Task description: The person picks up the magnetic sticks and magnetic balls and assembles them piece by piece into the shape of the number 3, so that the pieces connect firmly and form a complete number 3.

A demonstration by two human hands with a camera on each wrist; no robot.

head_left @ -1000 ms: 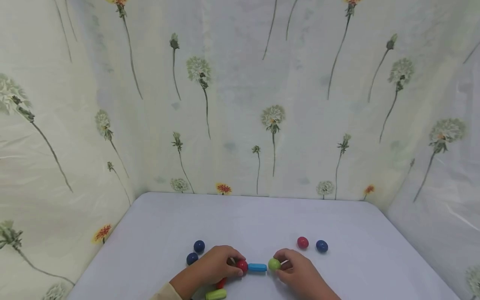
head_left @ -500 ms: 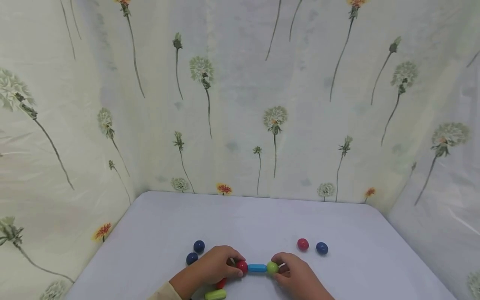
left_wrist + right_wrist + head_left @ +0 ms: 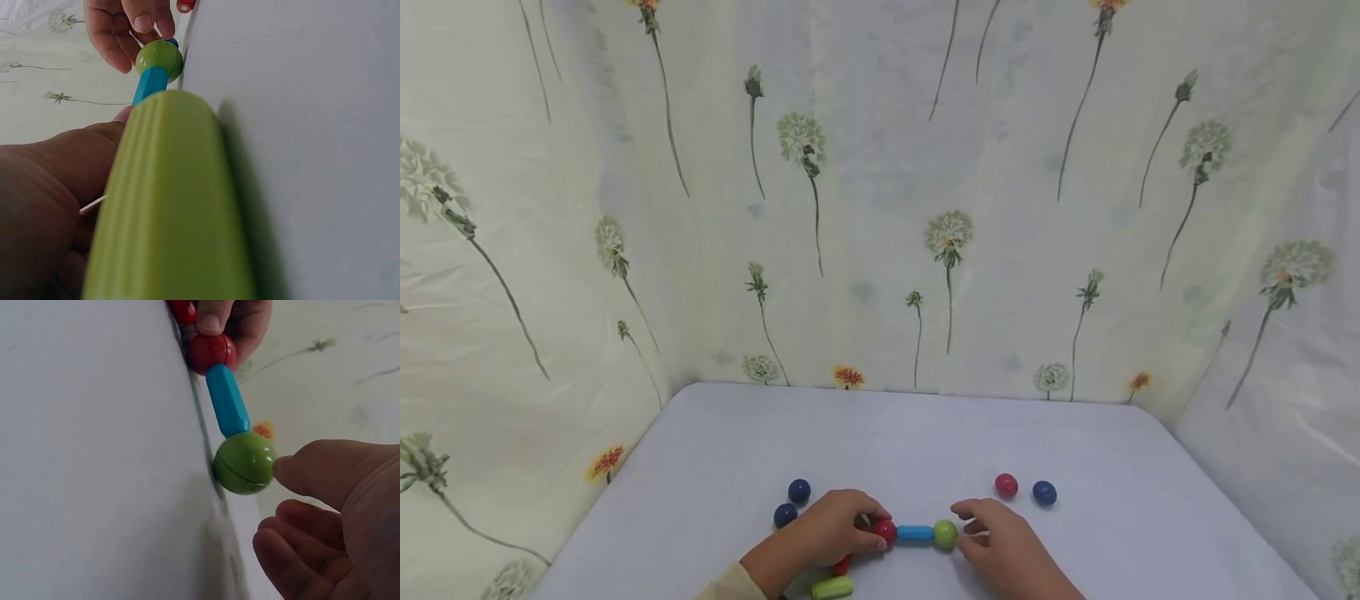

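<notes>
My left hand (image 3: pixel 829 532) pinches a red ball (image 3: pixel 886 532) between fingers and thumb. From that ball a light-blue rod (image 3: pixel 915 533) runs to the right, and a green ball (image 3: pixel 945 534) sits against its far end. My right hand (image 3: pixel 1009 550) stands beside the green ball with its fingers spread and loosely bent around nothing. In the right wrist view its thumb is at the side of the green ball (image 3: pixel 245 464); I cannot tell whether they touch. Under my left wrist lie a red rod (image 3: pixel 842 566), partly hidden, and a light-green rod (image 3: pixel 832 588).
Two dark-blue balls (image 3: pixel 799 491) lie left of my left hand. Beyond my right hand are another red ball (image 3: pixel 1006 485) and a blue ball (image 3: pixel 1044 492). The white table (image 3: pixel 880 433) ends at a flower-printed curtain (image 3: pixel 865 250).
My right hand brought the green ball left against the blue rod, then let go and drew slightly right. My left hand keeps hold of the red ball in about the same place.
</notes>
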